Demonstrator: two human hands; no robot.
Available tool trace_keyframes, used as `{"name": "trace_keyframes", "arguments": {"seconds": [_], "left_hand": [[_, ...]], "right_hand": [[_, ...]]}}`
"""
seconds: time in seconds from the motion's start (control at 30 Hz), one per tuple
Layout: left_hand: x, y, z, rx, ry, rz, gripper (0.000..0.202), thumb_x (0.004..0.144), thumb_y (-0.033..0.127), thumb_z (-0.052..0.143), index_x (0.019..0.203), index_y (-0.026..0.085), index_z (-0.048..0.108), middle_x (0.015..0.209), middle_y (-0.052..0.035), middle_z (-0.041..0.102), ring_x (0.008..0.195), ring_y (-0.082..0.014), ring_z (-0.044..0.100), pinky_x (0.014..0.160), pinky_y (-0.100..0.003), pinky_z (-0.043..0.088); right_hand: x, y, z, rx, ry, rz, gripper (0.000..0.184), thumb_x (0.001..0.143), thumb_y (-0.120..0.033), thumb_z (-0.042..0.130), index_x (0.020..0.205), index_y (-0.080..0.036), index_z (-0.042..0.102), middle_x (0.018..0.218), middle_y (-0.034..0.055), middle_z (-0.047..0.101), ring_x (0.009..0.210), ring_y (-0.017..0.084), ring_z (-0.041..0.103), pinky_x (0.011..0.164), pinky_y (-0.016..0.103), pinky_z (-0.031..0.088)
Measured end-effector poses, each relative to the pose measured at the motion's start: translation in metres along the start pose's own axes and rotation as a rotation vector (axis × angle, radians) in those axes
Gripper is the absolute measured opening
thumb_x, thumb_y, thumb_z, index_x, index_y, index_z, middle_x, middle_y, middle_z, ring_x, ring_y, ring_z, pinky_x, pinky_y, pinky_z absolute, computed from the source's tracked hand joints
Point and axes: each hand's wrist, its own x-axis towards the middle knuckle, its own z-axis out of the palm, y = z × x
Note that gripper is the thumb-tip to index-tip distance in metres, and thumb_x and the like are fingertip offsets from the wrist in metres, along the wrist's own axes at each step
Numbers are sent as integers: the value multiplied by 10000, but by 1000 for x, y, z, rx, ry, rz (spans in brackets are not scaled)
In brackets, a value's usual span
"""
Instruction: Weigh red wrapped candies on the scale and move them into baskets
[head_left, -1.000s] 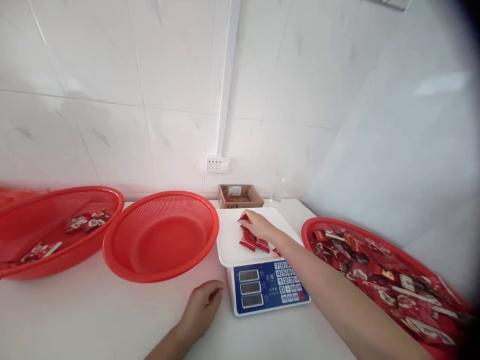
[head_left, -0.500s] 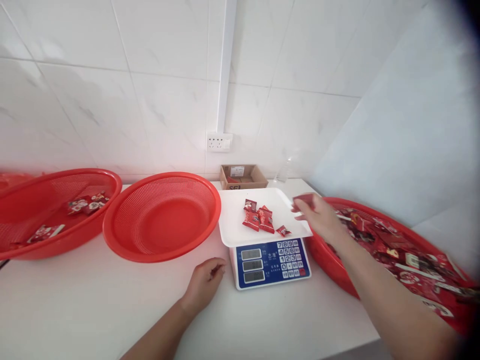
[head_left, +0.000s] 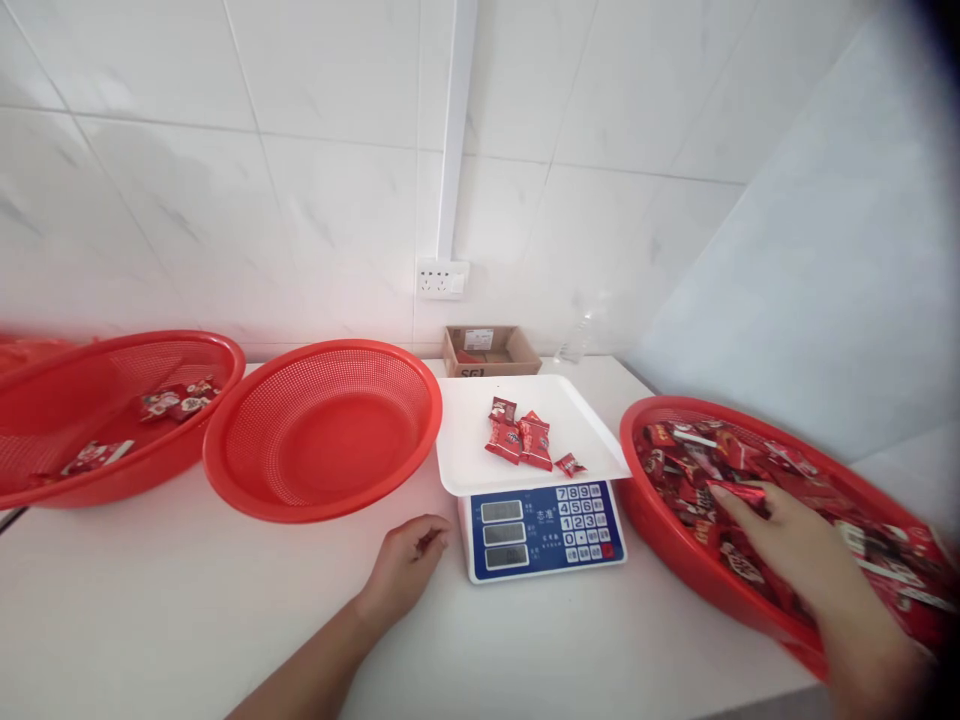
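Observation:
My right hand [head_left: 787, 535] is over the red basket [head_left: 637, 420] on the right, which is full of mostly red wrapped snacks. Between thumb and fingers it pinches a small red snack packet [head_left: 739, 491]. On the white tabletop, just left of the digital scale [head_left: 544, 535], my left hand [head_left: 411, 560] lies with its fingers curled in; nothing shows in it. The scale's white tray [head_left: 465, 470] bears several red snack packets [head_left: 535, 440], bunched near its middle, and a smaller packet [head_left: 570, 465] apart near the front edge. The scale's display digits are too faint to read.
A round red basket [head_left: 322, 510] stands left of the scale. Farther left, another red basket [head_left: 187, 345] holds a few packets. Behind the scale are a small cardboard box [head_left: 517, 350] and a clear plastic item [head_left: 576, 340]. A wall socket [head_left: 442, 280] is above.
My right hand has moved from the tray's right edge, rightward and down to the right basket, with a red packet in its fingers in both frames. My left hand stays in place.

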Motion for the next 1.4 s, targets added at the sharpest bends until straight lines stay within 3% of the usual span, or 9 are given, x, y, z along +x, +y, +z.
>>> {"name": "trace_keyframes", "arguments": {"seconds": [0.23,0.33,0.47,0.63,0.73,0.83,1.13,1.3,1.4], "left_hand": [[0,3,-1,2,-2,-12,205,810,300,459,843,205,638,822,-2,649,762,-150,585,697,-239,463],[0,4,0,4,-4,-13,208,808,298,455,836,205,639,812,-6,646,753,-154,577,686,-242,460],[-1,2,0,-5,3,-4,206,808,290,454,842,203,638,810,-9,645,745,-154,570,684,-239,453],[-1,2,0,-17,3,-7,204,806,295,452,833,199,631,792,-7,637,742,-155,570,683,-234,451],[-1,2,1,-10,3,-7,208,803,302,451,831,198,628,784,-11,637,736,-158,570,682,-237,452],[-1,1,0,-11,11,4,207,804,301,451,839,196,626,785,-14,637,736,-158,570,682,-236,451],[0,0,-1,-14,18,7,196,800,287,451,828,199,624,795,-9,649,745,-154,573,679,-220,447],[-2,3,-1,-25,18,11,197,802,284,442,817,199,620,788,-8,644,745,-159,571,677,-230,447],[-3,6,-2,-27,20,10,194,792,281,448,806,199,623,777,-10,643,736,-163,571,678,-238,451]], "right_hand": [[-4,-10,3,170,-7,92,576,662,-584,411,1112,-231,478,869,104,635,812,277,604,735,368,427],[0,-3,6,276,-11,57,570,659,-540,439,1140,-234,460,956,103,648,847,264,612,773,370,424],[-3,-6,1,222,7,36,484,655,-523,444,1034,-240,550,1022,111,639,803,261,616,748,379,440],[-26,-46,3,267,93,-162,410,688,-517,432,924,-245,627,1071,97,629,934,271,587,830,401,438],[-38,-82,16,302,-21,-456,368,745,-487,441,930,-236,636,1047,73,640,997,245,565,886,387,423],[-37,-112,31,298,-104,-611,328,763,-436,481,972,-230,628,1048,60,633,1011,222,558,897,364,426],[-1,-144,63,339,-171,-575,284,791,-299,413,979,-199,601,1064,73,605,916,188,591,814,323,461],[-12,-162,57,265,-155,-554,365,833,-381,384,1085,-207,583,1129,72,608,1043,212,545,909,357,397],[-25,-172,53,144,-172,-579,447,807,-466,441,1171,-229,546,1186,74,582,1113,259,497,962,447,321]]}}
